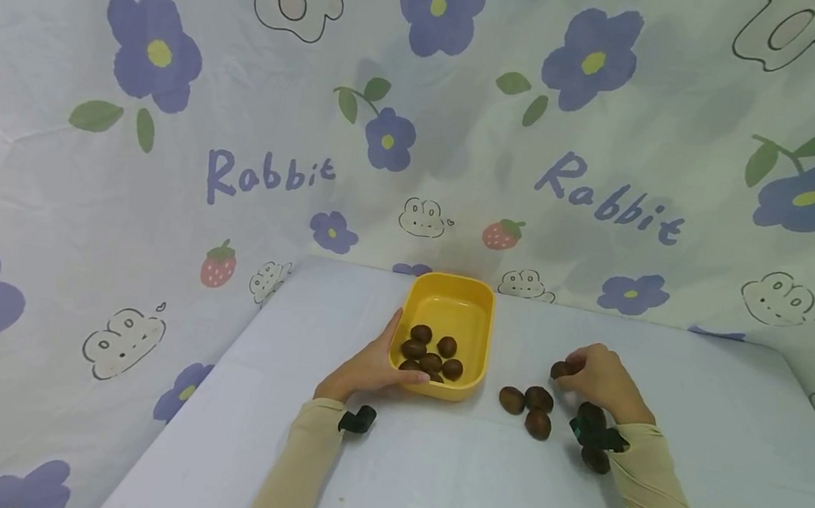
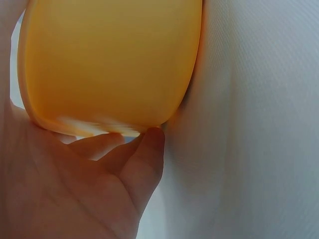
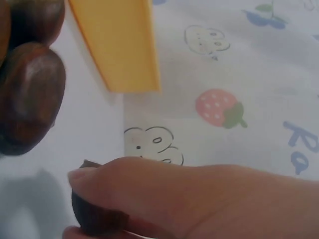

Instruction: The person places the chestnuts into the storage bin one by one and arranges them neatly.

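A yellow plastic box [image 1: 477,321] stands on the white table with several brown chestnuts [image 1: 429,362] gathered toward its near end. My left hand [image 1: 372,367] grips the box at its near left corner, the thumb over the near rim and the fingers along the left side. In the left wrist view those fingers [image 2: 149,149] touch the wall of the box [image 2: 109,64]. To the right of the box, my right hand [image 1: 606,384] pinches one chestnut [image 1: 561,370] between thumb and fingers. The right wrist view shows this dark chestnut [image 3: 94,211] partly covered by the thumb.
Three loose chestnuts [image 1: 539,399] lie close together between the box and my right hand. Another chestnut [image 1: 595,460] sits beside my right wrist, partly hidden by the dark wrist strap [image 1: 609,439]. Behind the table hangs a printed cloth [image 1: 465,143] with flowers and rabbits.
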Tool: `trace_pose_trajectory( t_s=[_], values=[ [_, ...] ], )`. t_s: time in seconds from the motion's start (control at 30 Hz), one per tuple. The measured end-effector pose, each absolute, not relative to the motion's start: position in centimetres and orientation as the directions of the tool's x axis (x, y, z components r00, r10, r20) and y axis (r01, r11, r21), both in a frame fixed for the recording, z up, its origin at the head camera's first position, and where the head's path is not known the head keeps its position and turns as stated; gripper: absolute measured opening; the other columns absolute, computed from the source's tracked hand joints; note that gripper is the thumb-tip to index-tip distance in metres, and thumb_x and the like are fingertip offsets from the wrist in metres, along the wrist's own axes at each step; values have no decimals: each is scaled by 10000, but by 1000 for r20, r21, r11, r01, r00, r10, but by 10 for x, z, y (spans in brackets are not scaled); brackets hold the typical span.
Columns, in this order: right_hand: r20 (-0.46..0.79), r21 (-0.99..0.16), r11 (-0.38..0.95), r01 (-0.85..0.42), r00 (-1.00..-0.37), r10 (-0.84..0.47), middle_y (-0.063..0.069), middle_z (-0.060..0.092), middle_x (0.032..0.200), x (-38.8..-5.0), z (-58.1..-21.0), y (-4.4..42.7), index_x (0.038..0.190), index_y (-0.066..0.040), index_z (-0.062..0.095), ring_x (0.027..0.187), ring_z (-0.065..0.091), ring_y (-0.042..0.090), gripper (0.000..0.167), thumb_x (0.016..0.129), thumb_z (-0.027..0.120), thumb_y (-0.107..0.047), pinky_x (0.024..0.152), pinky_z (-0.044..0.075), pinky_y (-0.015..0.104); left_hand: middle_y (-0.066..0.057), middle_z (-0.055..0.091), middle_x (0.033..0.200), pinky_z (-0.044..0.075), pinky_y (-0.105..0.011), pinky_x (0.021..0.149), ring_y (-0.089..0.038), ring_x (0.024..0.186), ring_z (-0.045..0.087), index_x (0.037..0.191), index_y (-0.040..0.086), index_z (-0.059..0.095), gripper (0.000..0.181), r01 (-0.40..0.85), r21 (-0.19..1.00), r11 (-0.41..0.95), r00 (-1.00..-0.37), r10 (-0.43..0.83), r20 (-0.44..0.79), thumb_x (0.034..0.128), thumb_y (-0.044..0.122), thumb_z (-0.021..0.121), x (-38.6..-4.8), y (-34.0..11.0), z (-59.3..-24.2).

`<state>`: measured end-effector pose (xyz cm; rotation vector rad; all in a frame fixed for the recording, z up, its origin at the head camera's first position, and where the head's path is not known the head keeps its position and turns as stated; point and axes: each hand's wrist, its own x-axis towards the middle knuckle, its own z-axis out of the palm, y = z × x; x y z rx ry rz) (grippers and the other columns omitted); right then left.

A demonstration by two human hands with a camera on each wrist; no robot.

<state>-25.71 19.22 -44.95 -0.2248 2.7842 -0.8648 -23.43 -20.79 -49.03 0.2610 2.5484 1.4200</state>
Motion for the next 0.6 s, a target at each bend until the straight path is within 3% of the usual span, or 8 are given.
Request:
trace_pose_trajectory(
  t_s=[0.17,0.3,0.6],
  values=[
    [-121,-618,778,-112,-964,-235,254,738,1129,-256,-449,191,1192,106,699,969,702,326,483,842,815,-206,836,599,479,5,125,1761,186,-604,1298,-260,1612,207,1659,368,-77,1369,52,861,506,-963,254,-91,720,544,903,-234,-208,-493],
    [-101,-651,749,-126,-963,-250,222,742,1150,-255,-449,189,1220,75,702,976,702,299,483,863,811,-232,801,604,423,5,111,1763,186,-594,1301,-250,1613,200,1667,326,-79,1381,54,865,499,-962,259,-89,721,535,906,-234,-208,-494],
    [-36,-699,701,-141,-972,-232,175,752,1145,-257,-448,176,1268,6,706,1052,692,321,482,882,807,-264,825,606,424,7,99,1764,190,-585,1303,-252,1613,198,1669,313,-78,1390,49,862,504,-962,255,-95,718,537,911,-234,-207,-491]
  ],
)
